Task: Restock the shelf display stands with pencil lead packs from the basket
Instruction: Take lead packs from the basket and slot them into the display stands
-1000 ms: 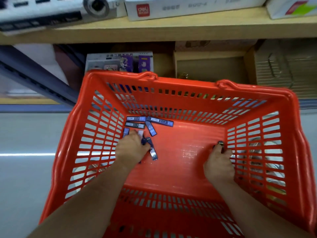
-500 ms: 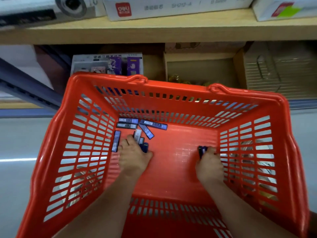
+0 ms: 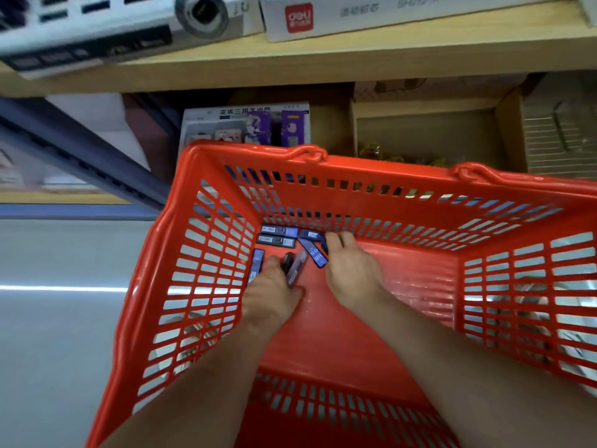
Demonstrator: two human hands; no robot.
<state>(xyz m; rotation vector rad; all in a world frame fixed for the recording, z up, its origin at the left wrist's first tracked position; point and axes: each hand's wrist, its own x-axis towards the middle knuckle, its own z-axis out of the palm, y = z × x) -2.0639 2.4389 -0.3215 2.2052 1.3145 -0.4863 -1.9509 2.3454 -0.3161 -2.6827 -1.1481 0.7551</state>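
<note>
- The left hand grips two packs between thumb and curled fingers, low over the basket floor.
- The right hand is just beside it, fingers curled down among the loose packs. I cannot tell whether it has pinched one.
- A few loose packs lie bunched in the far left corner of the basket.
- The shelf above holds boxes, and no display stand is in view.
- Judged from this, gathering is under way with few packs left to collect. Carrying them to the stands and placing them there is yet to be done.
</note>
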